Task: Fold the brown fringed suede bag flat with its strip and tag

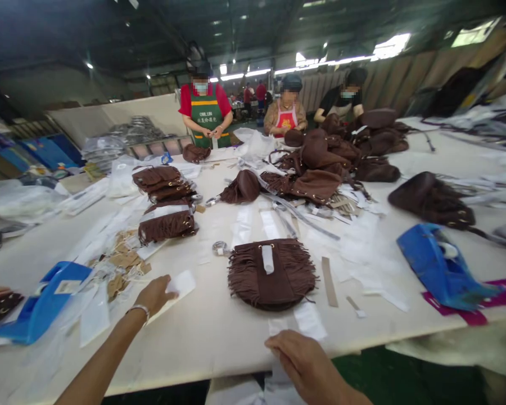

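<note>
A brown fringed bag (272,273) lies flat on the white table (219,332) in front of me, a small white strip on its top flap. My left hand (154,294) reaches out to the left of it and pinches a white paper piece (181,284). My right hand (297,360) rests at the table's near edge, fingers curled over white paper slips (303,322) just below the bag; what it holds, if anything, is hidden.
Blue tape dispensers stand at left (46,306) and right (441,267). Stacks of brown bags (166,208) and a heap (320,163) fill the middle and far side. Three people (205,109) work at the far edge. Paper scraps and tags litter the table.
</note>
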`<state>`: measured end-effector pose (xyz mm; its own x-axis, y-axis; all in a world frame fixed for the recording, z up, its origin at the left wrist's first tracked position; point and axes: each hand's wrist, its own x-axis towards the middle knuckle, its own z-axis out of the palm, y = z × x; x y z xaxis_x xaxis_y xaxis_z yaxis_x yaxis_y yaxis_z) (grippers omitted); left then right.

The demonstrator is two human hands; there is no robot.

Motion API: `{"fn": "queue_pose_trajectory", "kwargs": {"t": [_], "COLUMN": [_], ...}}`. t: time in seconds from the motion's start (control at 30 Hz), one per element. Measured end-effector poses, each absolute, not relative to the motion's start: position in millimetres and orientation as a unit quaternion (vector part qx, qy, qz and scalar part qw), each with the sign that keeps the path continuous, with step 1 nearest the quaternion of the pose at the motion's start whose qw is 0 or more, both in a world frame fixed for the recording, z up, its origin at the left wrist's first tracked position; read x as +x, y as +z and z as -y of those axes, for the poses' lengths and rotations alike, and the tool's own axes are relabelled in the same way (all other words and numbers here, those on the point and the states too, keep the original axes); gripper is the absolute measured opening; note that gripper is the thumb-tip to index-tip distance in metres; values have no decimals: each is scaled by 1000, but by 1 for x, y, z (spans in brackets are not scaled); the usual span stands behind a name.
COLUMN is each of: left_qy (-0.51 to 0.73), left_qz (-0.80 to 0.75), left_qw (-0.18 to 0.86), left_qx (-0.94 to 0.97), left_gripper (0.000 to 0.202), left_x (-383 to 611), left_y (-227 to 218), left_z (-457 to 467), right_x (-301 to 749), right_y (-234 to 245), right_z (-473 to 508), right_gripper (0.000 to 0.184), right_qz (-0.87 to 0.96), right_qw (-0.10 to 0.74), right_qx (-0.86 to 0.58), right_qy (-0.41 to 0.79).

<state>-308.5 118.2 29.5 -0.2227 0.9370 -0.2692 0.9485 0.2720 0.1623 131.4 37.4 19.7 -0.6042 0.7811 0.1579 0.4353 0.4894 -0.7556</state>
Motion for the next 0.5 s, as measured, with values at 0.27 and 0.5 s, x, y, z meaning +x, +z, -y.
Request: {"fn": "queue_pose_trajectory", "kwargs": {"t": [0.27,0.5], "left_qy": [134,137], "left_qz": [-590,-519], "left_qw": [482,384], "left_qx": [634,751], "left_gripper": [28,27], "left_x": [-150,-88], "left_y": [56,60], "left_z": [-30,-47], "right_x": [80,107], "right_y": [-6,-11], "right_z": [-17,-13], "right_gripper": [53,61], "right_qz": [477,306], "right_qw": [267,324], "right_qx": [-380,-464], "right_qy": [746,766]}}
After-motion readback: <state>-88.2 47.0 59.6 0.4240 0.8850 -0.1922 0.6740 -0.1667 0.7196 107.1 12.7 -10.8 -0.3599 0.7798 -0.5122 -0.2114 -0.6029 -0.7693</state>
